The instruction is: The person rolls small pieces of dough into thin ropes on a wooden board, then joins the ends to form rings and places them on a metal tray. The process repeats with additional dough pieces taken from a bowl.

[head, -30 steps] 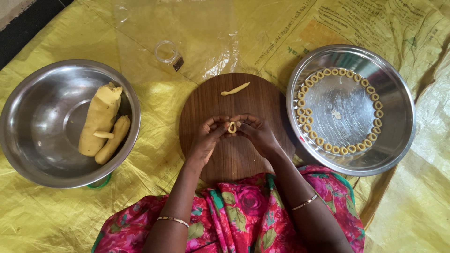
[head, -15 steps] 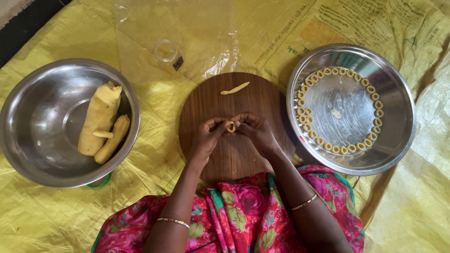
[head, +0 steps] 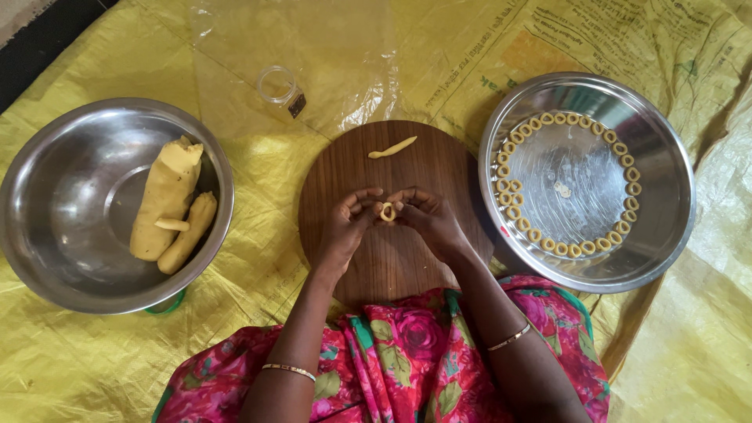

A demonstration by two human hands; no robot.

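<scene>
Both hands meet over the round wooden board (head: 345,164). My left hand (head: 348,227) and my right hand (head: 427,219) pinch a small yellow dough ring (head: 388,211) between their fingertips. A short strip of dough (head: 392,147) lies on the far part of the board. To the right stands a steel plate (head: 666,227) with several dough rings (head: 513,188) set along its inner edge. A steel bowl (head: 47,235) on the left holds thick rolls of yellow dough (head: 164,200).
Everything rests on a yellow plastic sheet (head: 94,360) spread on the floor. A small clear lid (head: 278,84) lies beyond the board. A pink floral garment (head: 392,360) covers my lap at the near edge.
The hands stay in the same place over the board. The fingers have shifted slightly around the dough ring, which still sits between the fingertips.
</scene>
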